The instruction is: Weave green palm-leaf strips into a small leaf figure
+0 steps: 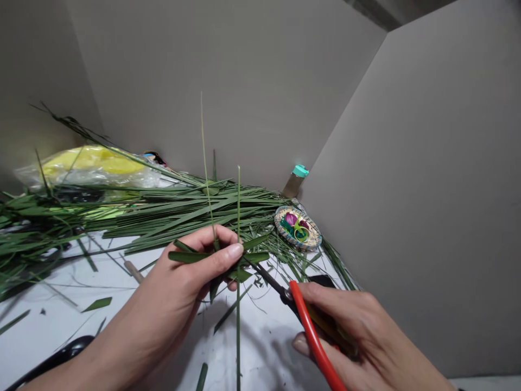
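My left hand (199,271) pinches a small piece woven from green leaf strips (189,257) between thumb and fingers. Cut strip ends poke out on both sides of the grip, and two thin stems (239,206) stand up from it, one also running down below the hand. My right hand (345,326) is wrapped around red-handled scissors (311,331). Their dark blades point up and left, with the tips at the leaf strips beside my left thumb. Whether the blade tips touch a strip I cannot tell.
A heap of long green leaves (175,209) spans the back of the white table (264,347). Behind are a yellow item in clear plastic (93,163) and a teal-capped bottle (299,174). A woven oval piece (298,228) lies right. Leaf scraps (97,304) and a wooden handle (133,271) lie left.
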Action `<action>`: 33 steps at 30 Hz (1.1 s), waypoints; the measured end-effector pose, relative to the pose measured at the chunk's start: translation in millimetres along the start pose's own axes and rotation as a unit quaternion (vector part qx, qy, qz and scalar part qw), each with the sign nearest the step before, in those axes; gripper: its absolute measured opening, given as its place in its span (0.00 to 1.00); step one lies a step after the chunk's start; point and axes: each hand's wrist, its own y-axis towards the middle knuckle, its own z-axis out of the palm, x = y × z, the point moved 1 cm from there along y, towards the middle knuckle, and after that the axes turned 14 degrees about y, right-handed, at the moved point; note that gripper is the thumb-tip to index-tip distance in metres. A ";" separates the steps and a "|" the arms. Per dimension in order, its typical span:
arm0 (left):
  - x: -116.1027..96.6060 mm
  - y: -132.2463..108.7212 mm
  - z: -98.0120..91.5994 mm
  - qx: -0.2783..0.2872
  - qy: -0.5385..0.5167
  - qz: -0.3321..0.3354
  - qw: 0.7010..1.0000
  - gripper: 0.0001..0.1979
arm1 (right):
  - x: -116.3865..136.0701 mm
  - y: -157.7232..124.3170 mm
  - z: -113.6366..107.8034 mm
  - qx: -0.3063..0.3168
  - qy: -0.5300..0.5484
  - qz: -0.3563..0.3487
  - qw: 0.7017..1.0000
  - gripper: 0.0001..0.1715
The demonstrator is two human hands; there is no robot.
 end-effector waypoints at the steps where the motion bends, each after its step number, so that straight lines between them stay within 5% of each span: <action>1: -0.3 0.3 -0.1 0.000 0.000 0.001 1.000 0.08 | 0.1 -0.2 -0.7 0.002 0.002 -0.001 1.000 0.09; 15: -4.6 -3.1 5.6 -0.008 -0.016 -0.051 0.999 0.08 | 4.3 2.2 -6.9 0.009 0.011 -0.060 0.998 0.10; 25: -6.1 -1.7 5.1 0.005 -0.009 -0.071 0.997 0.10 | 1.1 2.7 -8.6 0.041 0.042 -0.032 0.998 0.14; 33: -7.6 -5.2 6.4 0.004 -0.024 -0.070 0.997 0.10 | 2.2 -6.9 -10.7 -0.055 -0.066 -0.077 0.993 0.07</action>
